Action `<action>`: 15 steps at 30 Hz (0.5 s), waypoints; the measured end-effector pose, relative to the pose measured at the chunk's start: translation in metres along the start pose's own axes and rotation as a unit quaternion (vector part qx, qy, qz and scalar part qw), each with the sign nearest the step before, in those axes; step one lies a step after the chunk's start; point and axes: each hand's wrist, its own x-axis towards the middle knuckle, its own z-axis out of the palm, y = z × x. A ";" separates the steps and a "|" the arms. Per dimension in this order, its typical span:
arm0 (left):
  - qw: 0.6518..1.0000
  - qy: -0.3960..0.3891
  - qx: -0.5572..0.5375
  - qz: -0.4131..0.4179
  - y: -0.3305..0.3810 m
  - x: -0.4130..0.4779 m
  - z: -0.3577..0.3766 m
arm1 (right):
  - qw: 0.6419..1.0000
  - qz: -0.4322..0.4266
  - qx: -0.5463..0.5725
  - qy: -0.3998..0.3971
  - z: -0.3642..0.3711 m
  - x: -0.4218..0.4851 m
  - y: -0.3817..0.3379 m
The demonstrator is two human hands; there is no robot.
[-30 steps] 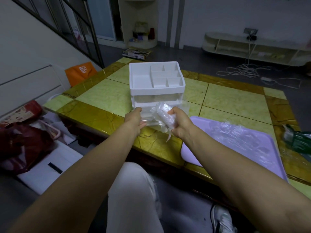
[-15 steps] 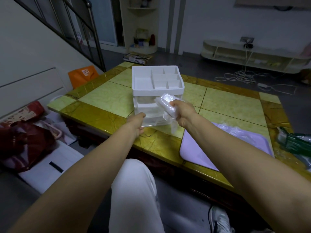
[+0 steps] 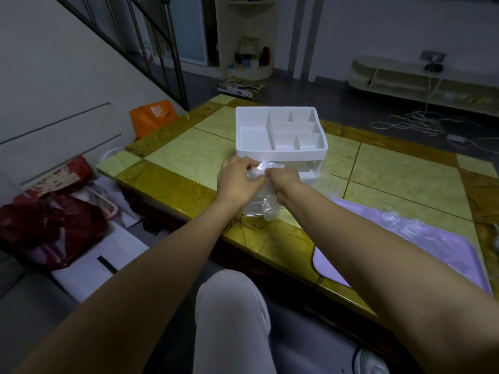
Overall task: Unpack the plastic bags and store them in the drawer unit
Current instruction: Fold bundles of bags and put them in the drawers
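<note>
**Both hands on a clear bag at the drawer unit's front**

Centre of the frame: clear plastic bag (image 3: 266,184), crumpled, pinched between two hands just in front of the white drawer unit (image 3: 280,141). Left hand (image 3: 237,180) closed on the bag's upper left edge, fingers curled around the film. Right hand (image 3: 283,180) closed on the same bag from the right, knuckles touching or nearly touching the left. Loose tail of film hanging below the wrists, reaching down toward the tabletop. Drawer unit upright on the green and yellow tiled table (image 3: 189,157), open divided tray on top, drawer fronts partly hidden behind the hands; whether a drawer is pulled out, impossible to tell. Lower right: lilac tray (image 3: 405,255) at the table's near edge, more clear plastic bags (image 3: 405,225) heaped on its far end. Left of the frame, on the floor: orange bag (image 3: 151,117), dark red bag (image 3: 54,220).
</note>
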 end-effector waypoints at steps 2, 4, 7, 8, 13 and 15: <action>0.997 -0.013 0.071 -0.006 -0.003 0.000 0.004 | 1.000 -0.004 -0.014 -0.028 0.003 0.002 0.001; 0.993 -0.022 0.118 0.002 -0.005 0.000 0.004 | 0.998 0.008 -0.029 -0.064 0.002 0.001 -0.001; 0.982 -0.034 0.185 0.027 -0.005 0.000 0.005 | 0.990 -0.016 -0.128 -0.062 -0.004 0.011 -0.002; 0.978 -0.035 0.203 0.032 -0.003 0.000 0.005 | 0.981 -0.033 -0.186 -0.045 -0.007 0.014 -0.003; 0.971 -0.050 0.228 0.051 -0.002 0.002 0.007 | 0.962 -0.063 -0.264 -0.020 -0.018 0.016 0.000; 0.967 -0.059 0.239 0.064 -0.001 0.002 0.005 | 0.966 -0.061 -0.248 -0.034 -0.016 0.017 0.003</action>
